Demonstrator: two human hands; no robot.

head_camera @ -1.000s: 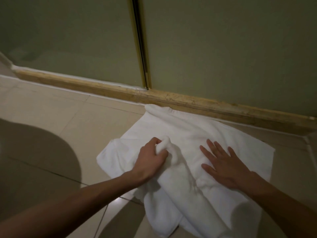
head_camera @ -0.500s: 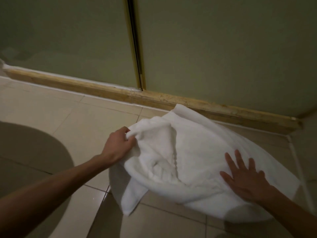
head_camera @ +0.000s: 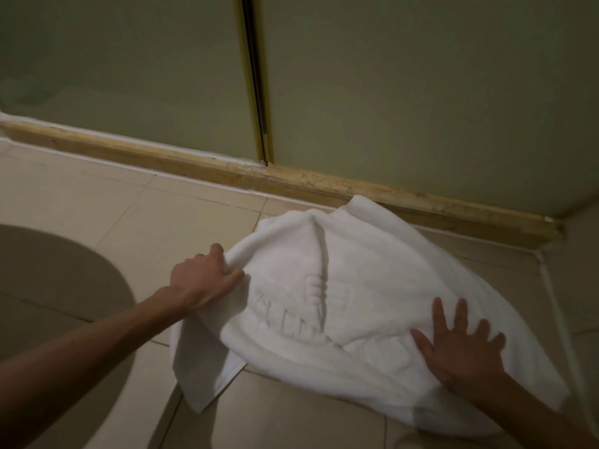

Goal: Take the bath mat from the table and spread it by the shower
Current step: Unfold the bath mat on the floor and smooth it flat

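The bath mat lies on the tiled floor, white, partly unfolded, its far corner at 12 o'clock touching the wooden sill at the foot of the shower screen. A raised crease runs down its middle, and one flap at 7 o'clock is doubled under and hangs off the near edge.

Left hand: at 9 o'clock of the mat, fingers closed around a bunched fold of the mat's left edge, lifting it slightly off the floor. Right hand: at 4 o'clock, open, fingers splayed, palm pressed flat on the mat; it holds nothing and only pins the cloth.

Probable faults from this state:
- If the left hand pulls toward 9 o'clock harder than the right palm anchors, the whole mat is likely to slide on the smooth tile away from the sill instead of opening.
- If the doubled flap at 7 o'clock is not drawn out, it would probably stay trapped beneath, leaving a ridge.
- The central crease may persist unless tension is applied across it.

Count: one bath mat, two hands, two glass panels meeting at one vertical frame, one sill.
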